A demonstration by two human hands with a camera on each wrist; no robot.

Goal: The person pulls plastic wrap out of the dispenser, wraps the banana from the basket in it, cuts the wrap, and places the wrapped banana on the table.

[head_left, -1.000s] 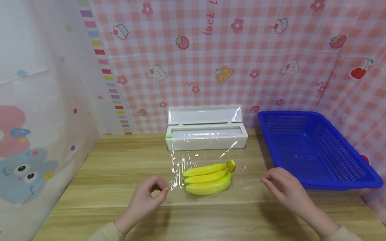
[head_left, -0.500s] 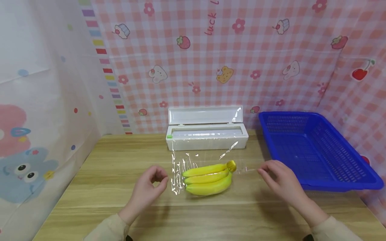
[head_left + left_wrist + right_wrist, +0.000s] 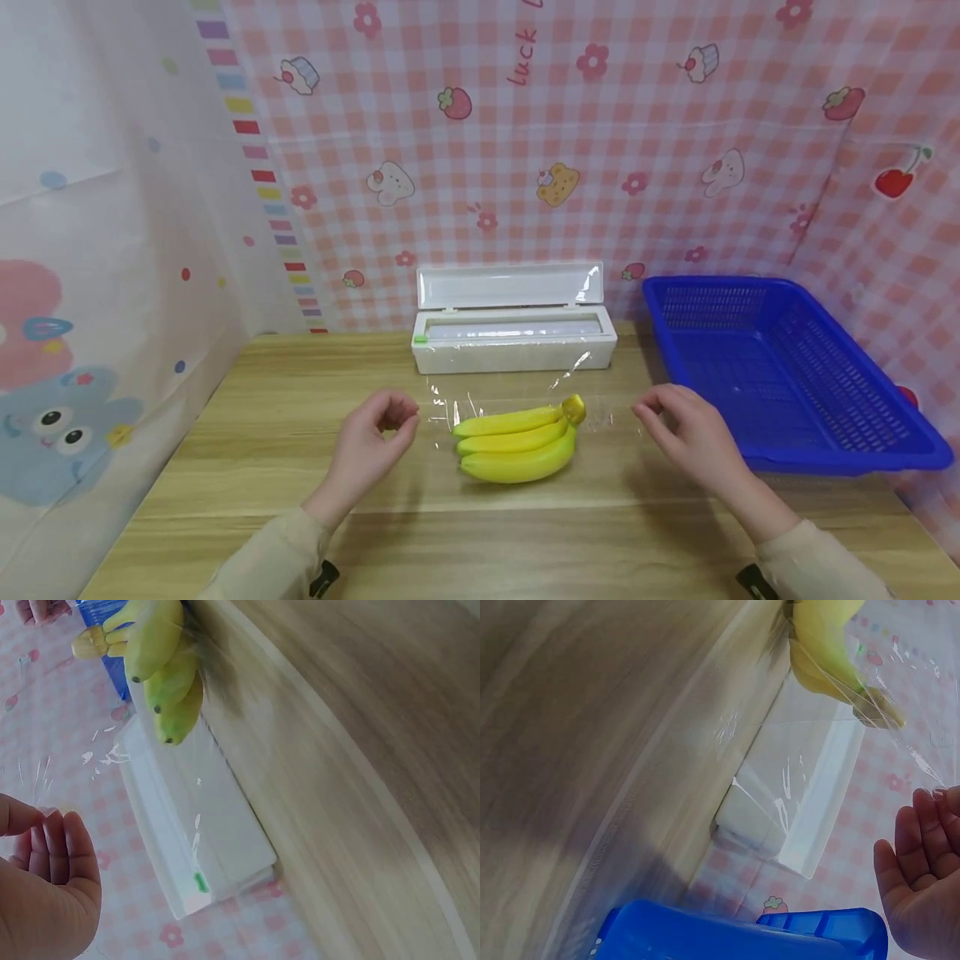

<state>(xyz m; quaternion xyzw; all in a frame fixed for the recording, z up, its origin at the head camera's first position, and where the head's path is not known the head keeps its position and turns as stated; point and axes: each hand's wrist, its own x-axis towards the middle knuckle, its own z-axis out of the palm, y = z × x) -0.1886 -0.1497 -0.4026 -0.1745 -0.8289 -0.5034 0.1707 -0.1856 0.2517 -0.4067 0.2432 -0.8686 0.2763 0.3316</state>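
A sheet of clear cling film [image 3: 453, 410] stretches from a white dispenser box [image 3: 513, 358] over a bunch of yellow bananas [image 3: 516, 454]. My left hand [image 3: 372, 446] pinches the near left corner of the film between thumb and fingers, left of the bananas. To their right, my right hand [image 3: 692, 433] pinches the other corner. In the right wrist view the film [image 3: 786, 791] runs in tight creases to the fingertips. The dispenser's lid [image 3: 510, 286] stands raised, and a film roll lies inside. How closely the film touches the bananas is hard to tell.
A blue plastic basket [image 3: 765, 383] stands at the right, just behind my right hand. Wood-grain tabletop [image 3: 300, 392] lies under everything. Pink checked cloth [image 3: 480, 150] hangs behind the box, and a white printed cloth [image 3: 150, 250] hangs at the left.
Both hands have moved up in the head view, toward the dispenser, with the film corners; the right hand also shifts slightly left. The film's glints by the bananas have changed. Bananas and box stay put.
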